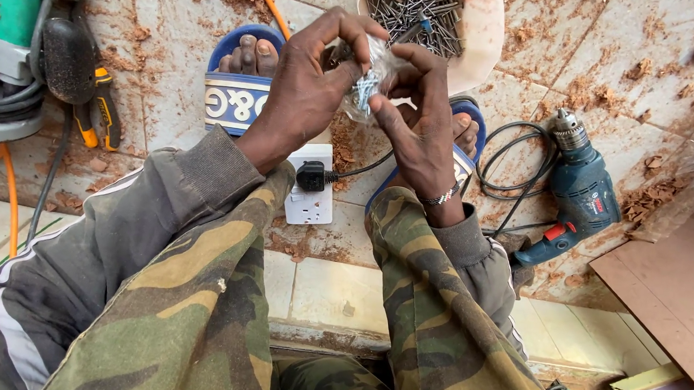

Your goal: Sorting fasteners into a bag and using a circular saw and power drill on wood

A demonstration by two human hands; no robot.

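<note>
Pinching a small clear plastic bag of screws (364, 86) above the tiled floor (164, 133), the left hand (310, 86) grips one side while the right hand (417, 127) clasps the other, and steady fingers held over the tub of nails (425, 13) would, I'd judge, catch any spill.

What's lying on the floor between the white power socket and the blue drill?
In the head view, a black coiled cord lies between the white socket and blue drill, with the person's slippered foot there too.

bag (369, 81): clear glossy plastic | screws (362, 90): shiny metal | drill (579, 191): matt blue plastic
</note>
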